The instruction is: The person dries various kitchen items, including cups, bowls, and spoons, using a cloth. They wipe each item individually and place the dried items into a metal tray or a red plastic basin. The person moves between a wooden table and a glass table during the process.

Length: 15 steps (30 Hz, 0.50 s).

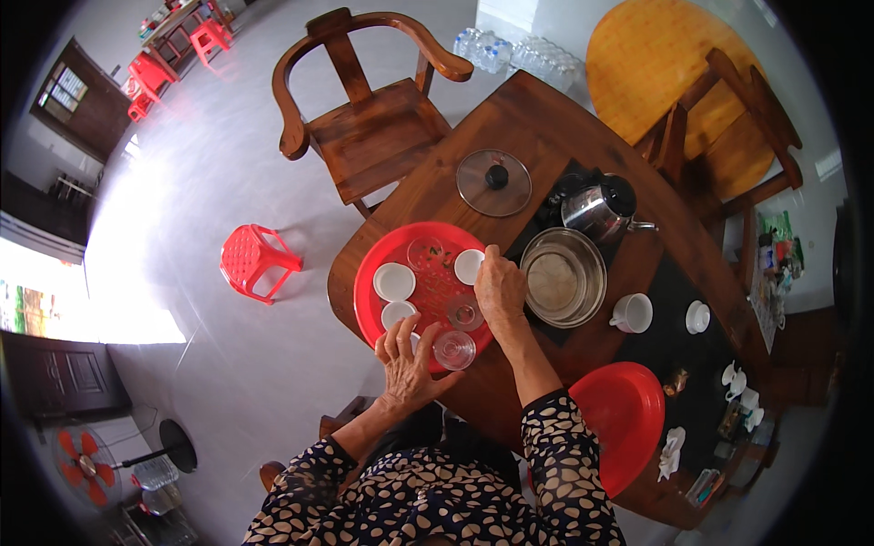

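Observation:
A round red tray (364, 305) with a patterned base lies on the wooden table in front of me. On it stand a white cup (394, 282), another white cup (398, 315) and several clear cups, one a clear cup (454, 349) at the near rim. My right hand (501, 287) pinches the edge of a small white cup (468, 267) at the tray's right side. Over the near left rim, my left hand (410, 369) has its fingers spread beside the clear cup, partly hiding one more white cup under them.
Right of the tray stand a steel pot (564, 278) and a kettle (596, 209); a glass lid (493, 183) lies behind. A white mug (632, 313) and a red basin (624, 423) are farther right. A wooden armchair (382, 136) and red stool (259, 262) stand beyond the table.

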{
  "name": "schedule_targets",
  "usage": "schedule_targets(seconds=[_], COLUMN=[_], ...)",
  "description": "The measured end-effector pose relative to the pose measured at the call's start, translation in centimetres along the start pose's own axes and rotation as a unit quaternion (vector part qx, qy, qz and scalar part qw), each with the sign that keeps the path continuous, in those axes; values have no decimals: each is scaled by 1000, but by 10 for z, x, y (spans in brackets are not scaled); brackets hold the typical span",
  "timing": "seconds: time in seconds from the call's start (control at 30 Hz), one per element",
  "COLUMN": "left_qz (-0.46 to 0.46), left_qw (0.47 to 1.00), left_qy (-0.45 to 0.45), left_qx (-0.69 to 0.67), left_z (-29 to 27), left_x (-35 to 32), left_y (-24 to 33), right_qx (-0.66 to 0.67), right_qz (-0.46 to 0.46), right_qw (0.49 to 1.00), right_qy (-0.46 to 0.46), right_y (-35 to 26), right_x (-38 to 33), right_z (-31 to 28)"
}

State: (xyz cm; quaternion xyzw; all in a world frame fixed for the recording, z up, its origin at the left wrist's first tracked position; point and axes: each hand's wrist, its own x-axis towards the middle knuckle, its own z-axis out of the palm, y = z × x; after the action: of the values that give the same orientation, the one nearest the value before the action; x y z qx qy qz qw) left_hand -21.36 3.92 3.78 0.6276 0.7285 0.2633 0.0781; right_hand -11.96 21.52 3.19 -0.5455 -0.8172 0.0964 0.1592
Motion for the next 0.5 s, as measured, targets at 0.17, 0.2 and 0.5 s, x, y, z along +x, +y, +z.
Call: schedule_targets(seconds=[0.17, 0.2, 0.5], left_qz=[28, 32, 64], left_qw=[999, 999, 998], left_qy=[-18, -17, 2], left_qx=[22, 24, -4], left_z=[12, 13, 15], left_x=[11, 12, 18], left_y=[-10, -10, -17], right_qx=[21, 24, 24], right_qz=[46, 55, 61], right_qw=[998, 997, 998], right_qy=[-34, -46, -17], right_y=[-4, -4, 4], right_x=[4, 4, 4], right_z=[15, 14, 26])
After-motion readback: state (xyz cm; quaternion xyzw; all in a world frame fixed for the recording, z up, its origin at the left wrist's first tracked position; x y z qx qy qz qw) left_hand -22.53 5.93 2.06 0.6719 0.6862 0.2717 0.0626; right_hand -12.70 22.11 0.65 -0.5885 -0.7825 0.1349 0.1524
